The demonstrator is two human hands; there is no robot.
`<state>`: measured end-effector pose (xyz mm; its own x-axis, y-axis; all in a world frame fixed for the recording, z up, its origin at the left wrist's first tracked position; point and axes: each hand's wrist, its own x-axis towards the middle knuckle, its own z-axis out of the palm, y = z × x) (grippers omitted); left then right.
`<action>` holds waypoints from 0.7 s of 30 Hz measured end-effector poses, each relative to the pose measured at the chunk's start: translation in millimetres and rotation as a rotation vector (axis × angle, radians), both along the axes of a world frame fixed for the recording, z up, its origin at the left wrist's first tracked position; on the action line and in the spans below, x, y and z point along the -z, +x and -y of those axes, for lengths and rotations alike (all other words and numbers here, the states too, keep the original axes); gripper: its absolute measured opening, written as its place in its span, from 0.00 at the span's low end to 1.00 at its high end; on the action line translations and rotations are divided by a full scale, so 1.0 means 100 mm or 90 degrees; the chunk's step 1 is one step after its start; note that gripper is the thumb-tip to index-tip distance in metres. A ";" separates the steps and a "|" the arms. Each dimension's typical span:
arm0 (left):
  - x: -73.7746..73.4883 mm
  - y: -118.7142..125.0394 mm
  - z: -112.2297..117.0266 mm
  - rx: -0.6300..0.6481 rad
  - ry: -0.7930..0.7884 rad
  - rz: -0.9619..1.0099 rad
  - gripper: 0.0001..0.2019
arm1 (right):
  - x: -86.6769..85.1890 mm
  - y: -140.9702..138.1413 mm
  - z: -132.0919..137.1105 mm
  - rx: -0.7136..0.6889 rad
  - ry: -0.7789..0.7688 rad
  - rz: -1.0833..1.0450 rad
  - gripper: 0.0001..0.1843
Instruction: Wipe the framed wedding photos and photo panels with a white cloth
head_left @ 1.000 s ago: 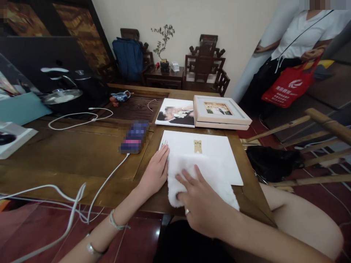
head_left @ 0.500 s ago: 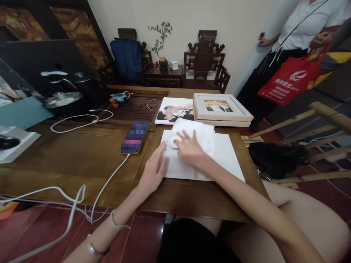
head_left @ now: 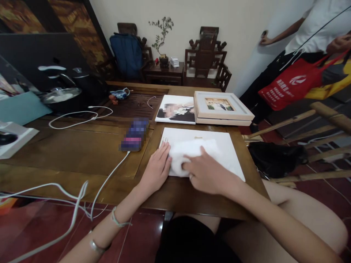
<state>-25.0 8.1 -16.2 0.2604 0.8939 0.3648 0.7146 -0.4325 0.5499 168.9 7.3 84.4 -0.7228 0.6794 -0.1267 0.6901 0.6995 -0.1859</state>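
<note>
A white board point(head_left: 227, 149) lies flat on the wooden table point(head_left: 68, 153) in front of me. On it rests a fluffy white cloth point(head_left: 189, 153). My right hand point(head_left: 205, 171) presses down on the near part of the cloth, fingers laid over it. My left hand point(head_left: 157, 170) lies flat with fingers stretched out, resting on the board's left edge beside the cloth.
Behind the board lie a photo print point(head_left: 175, 109) and a stacked framed picture point(head_left: 222, 107). A phone point(head_left: 134, 134) with a white cable point(head_left: 109, 179) sits to the left. Another person with a red bag point(head_left: 287, 87) stands at the right. Wooden chairs stand behind.
My right hand pushed the cloth to the far edge of the board, then drew it back toward me to the near left part. My left hand stayed on the board's edge.
</note>
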 end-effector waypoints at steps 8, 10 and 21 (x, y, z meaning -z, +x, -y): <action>0.01 0.00 0.00 -0.001 0.038 -0.102 0.23 | 0.10 -0.28 -0.81 0.131 0.020 -0.042 0.19; 0.02 0.00 0.00 -0.001 0.040 -0.107 0.23 | 0.10 -0.36 -0.87 0.120 0.011 -0.057 0.18; 0.00 0.01 0.00 0.002 0.033 -0.119 0.23 | 0.08 0.58 -0.95 0.219 0.053 -0.099 0.10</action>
<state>-24.1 8.2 -15.7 0.3312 0.8740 0.3555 0.8003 -0.4598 0.3849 227.1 102.7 76.8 -0.4567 0.8890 0.0320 0.8552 0.4487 -0.2595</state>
